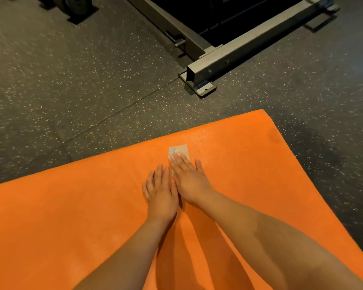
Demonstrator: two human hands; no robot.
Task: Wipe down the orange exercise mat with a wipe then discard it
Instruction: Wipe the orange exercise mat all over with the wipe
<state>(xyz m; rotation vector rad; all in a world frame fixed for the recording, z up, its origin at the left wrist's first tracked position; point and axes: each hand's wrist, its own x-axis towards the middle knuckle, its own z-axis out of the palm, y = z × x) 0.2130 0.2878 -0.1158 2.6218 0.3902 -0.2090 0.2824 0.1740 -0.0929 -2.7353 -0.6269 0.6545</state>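
Wipe (179, 150) flat under right hand (189, 181), orange mat (249, 185) running lower-left to upper-right

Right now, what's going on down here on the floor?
A person is wiping an orange exercise mat lying on a speckled floor. The right hand presses a small pale wipe flat onto the mat near its far edge; the left hand rests flat beside it. The wipe isn't discarded yet.

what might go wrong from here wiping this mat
The wipe is small and only pinned under the flat fingers of the right hand, so it may bunch up or slip out. It also sits near the far edge of the orange mat; a long push could drag it onto the speckled floor and pick up dirt.
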